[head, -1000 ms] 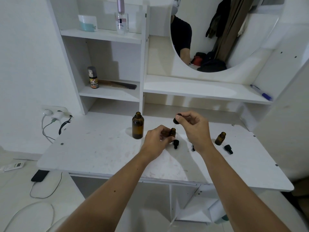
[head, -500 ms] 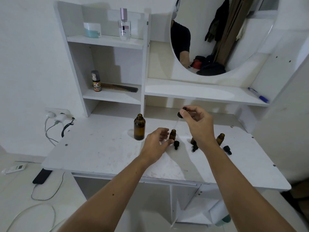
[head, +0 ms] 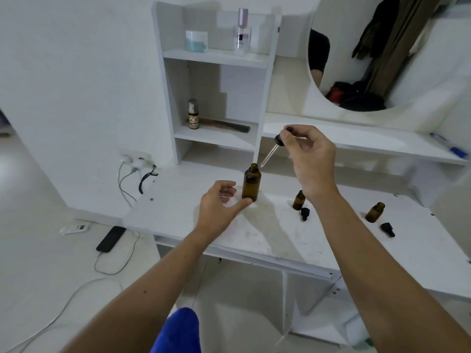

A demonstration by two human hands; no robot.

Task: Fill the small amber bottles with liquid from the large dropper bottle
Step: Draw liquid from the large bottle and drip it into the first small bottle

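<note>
The large amber glass bottle [head: 251, 184] is standing upright and uncapped on the white bench [head: 331, 240], toward its far left part. The left hand [head: 221, 203] is hovering just beside it on the near left, its grip open, fingers loosely curved toward the bottle's base; whether the thumb is touching the glass cannot be told. The right hand [head: 311, 159] is pinching the black rubber bulb of a glass dropper [head: 274, 149], whose clear pipette is slanting down and left, its tip sitting just above and right of the bottle's mouth. To the right, two small amber glass bottles [head: 298, 200] [head: 375, 212] are standing open and well apart, each with a small black dropper cap [head: 304, 213] [head: 387, 229] lying just near of it.
</note>
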